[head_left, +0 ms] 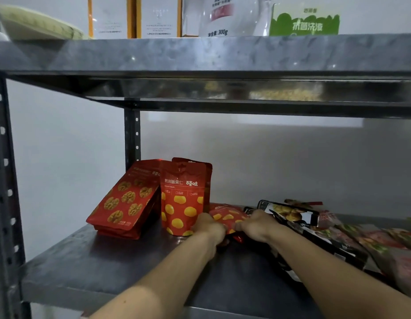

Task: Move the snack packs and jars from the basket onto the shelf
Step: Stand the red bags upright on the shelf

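Note:
Both my hands reach onto the grey metal shelf [108, 256]. My left hand [210, 229] and my right hand [257, 226] each grip an end of a red chestnut pack [226, 215] that lies tilted on the shelf. To its left another red chestnut pack [182, 196] stands upright, with one more like it behind. Further left leans a stack of red walnut packs [126, 199]. The basket is out of view.
A black snack pack [292, 212] and several more packs [384, 245] lie overlapping along the right of the shelf. The shelf above [200, 54] holds boxes, a white bag and a green-labelled carton. An upright post [132, 132] stands behind the packs.

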The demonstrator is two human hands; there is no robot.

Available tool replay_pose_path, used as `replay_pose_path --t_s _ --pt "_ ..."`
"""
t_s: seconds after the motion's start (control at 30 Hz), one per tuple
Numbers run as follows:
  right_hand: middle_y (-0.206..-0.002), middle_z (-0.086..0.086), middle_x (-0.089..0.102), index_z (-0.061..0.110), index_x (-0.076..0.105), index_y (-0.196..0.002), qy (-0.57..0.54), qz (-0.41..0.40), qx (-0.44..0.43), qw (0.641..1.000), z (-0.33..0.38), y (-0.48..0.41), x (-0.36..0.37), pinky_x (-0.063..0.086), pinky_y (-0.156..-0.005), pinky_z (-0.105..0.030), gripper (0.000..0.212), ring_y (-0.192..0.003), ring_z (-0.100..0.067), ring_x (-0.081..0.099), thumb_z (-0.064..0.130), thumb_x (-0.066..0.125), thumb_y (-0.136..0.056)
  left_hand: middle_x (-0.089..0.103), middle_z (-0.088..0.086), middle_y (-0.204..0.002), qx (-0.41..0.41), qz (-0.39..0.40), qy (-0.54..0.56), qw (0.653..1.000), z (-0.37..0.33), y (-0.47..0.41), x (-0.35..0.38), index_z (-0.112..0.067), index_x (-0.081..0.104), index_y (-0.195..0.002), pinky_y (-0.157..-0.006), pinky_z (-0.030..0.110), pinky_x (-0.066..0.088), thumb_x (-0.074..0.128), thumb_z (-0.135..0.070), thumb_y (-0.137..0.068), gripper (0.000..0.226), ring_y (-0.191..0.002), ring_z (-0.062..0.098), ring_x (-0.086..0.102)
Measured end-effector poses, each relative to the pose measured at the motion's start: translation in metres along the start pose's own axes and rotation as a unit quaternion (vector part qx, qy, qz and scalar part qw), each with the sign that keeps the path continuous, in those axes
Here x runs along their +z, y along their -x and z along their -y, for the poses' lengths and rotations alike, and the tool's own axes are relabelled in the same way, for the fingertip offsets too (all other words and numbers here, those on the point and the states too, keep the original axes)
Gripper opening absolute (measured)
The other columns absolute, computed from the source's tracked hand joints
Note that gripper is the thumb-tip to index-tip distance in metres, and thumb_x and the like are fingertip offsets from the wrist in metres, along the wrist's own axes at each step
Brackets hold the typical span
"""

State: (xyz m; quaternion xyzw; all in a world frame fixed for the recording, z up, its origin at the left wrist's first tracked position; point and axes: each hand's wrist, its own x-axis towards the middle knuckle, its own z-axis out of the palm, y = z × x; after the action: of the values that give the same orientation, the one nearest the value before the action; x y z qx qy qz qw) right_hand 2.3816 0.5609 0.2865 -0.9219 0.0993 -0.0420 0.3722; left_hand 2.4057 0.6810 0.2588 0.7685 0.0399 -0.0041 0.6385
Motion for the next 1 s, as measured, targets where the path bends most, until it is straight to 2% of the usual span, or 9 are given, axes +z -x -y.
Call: replay_pose_path --t_s 0.1,0.17,0.3,0.37,0.47,0.57,0.7,0.87,1.0 --pt "-0.102 -0.005 0.058 0.009 0.057 -0.109 -0.046 0.009 0.003 0.999 -0.004 0.0 -0.003 0.042 -0.07 -0.024 0.03 -0.089 -0.019 0.056 0.024 0.07 -0.087 0.063 0.013 -0.092 0.003 -0.013 0.043 0.999 -0.001 0.0 0.005 -0.005 0.06 -0.089 -0.073 0.046 0.06 0.063 0.002 -0.088 0.008 -0.075 0.028 0.064" --pt "-0.105 -0.007 0.062 0.006 0.059 -0.113 -0.094 0.004 0.007 0.996 -0.007 0.0 -0.003 0.044 -0.076 -0.025 0.033 -0.094 -0.022 0.06 0.019 0.072 -0.085 0.064 0.009 -0.089 0.021 -0.007 0.058 0.998 -0.003 0.002 0.008 -0.013 0.061 -0.084 -0.079 0.045 0.059 0.062 0.003 -0.088 0.017 -0.077 0.025 0.063" --pt "-0.112 -0.008 0.064 0.009 0.057 -0.12 -0.171 -0.001 -0.003 0.985 -0.014 0.0 -0.005 0.049 -0.082 -0.027 0.036 -0.102 -0.023 0.061 0.011 0.07 -0.087 0.064 -0.002 -0.098 0.096 -0.015 0.033 0.995 -0.012 0.011 0.014 -0.02 0.059 -0.123 -0.08 0.028 0.056 0.056 0.006 -0.09 0.042 -0.09 0.016 0.062" --pt "-0.115 -0.007 0.064 0.011 0.052 -0.125 -0.209 0.003 -0.011 0.978 -0.016 -0.002 -0.005 0.051 -0.077 -0.026 0.045 -0.103 -0.022 0.061 0.011 0.072 -0.084 0.068 0.0 -0.105 0.121 -0.016 0.02 0.992 -0.017 0.016 0.015 -0.023 0.058 -0.128 -0.084 0.03 0.057 0.055 0.004 -0.091 0.046 -0.095 0.016 0.065" --pt "-0.114 -0.005 0.066 0.012 0.047 -0.134 -0.239 0.002 -0.02 0.971 -0.018 -0.004 -0.003 0.054 -0.087 -0.033 0.066 -0.104 -0.021 0.063 0.013 0.079 -0.076 0.069 -0.002 -0.098 0.148 -0.01 0.018 0.989 -0.021 0.027 0.011 -0.026 0.059 -0.125 -0.088 0.035 0.057 0.058 0.002 -0.091 0.043 -0.095 0.015 0.065" --pt "-0.111 -0.002 0.065 0.014 0.042 -0.13 -0.247 -0.006 -0.052 0.968 -0.011 0.002 -0.004 0.052 -0.093 -0.034 0.067 -0.105 -0.018 0.062 0.009 0.08 -0.075 0.066 -0.004 -0.088 0.181 -0.02 0.009 0.983 -0.023 0.036 0.001 -0.025 0.059 -0.122 -0.088 0.036 0.056 0.057 0.003 -0.09 0.042 -0.092 0.013 0.064" --pt "-0.111 -0.001 0.063 0.018 0.039 -0.126 -0.251 -0.038 -0.078 0.964 0.002 0.017 -0.002 0.052 -0.091 -0.035 0.067 -0.105 -0.019 0.061 0.008 0.081 -0.074 0.066 -0.002 -0.092 0.211 -0.016 0.005 0.977 -0.025 0.046 -0.021 -0.025 0.056 -0.126 -0.088 0.035 0.056 0.055 0.006 -0.09 0.047 -0.094 0.014 0.064" --pt "-0.11 0.002 0.068 0.02 0.053 -0.121 -0.232 -0.105 -0.102 0.962 0.022 0.037 0.013 0.056 -0.09 -0.041 0.079 -0.1 -0.018 0.066 0.024 0.094 -0.053 0.064 -0.001 -0.096 0.244 -0.023 0.034 0.969 -0.017 0.058 -0.054 -0.024 0.058 -0.118 -0.089 0.038 0.056 0.054 0.007 -0.09 0.042 -0.097 0.018 0.064" --pt "-0.102 0.003 0.071 0.021 0.063 -0.108 -0.231 -0.14 -0.095 0.958 0.042 0.057 0.032 0.057 -0.085 -0.042 0.064 -0.094 -0.02 0.068 0.025 0.094 -0.053 0.063 -0.006 -0.092 0.243 -0.015 0.053 0.968 -0.006 0.062 -0.09 -0.025 0.057 -0.115 -0.079 0.034 0.058 0.055 0.003 -0.092 0.036 -0.09 0.012 0.064"
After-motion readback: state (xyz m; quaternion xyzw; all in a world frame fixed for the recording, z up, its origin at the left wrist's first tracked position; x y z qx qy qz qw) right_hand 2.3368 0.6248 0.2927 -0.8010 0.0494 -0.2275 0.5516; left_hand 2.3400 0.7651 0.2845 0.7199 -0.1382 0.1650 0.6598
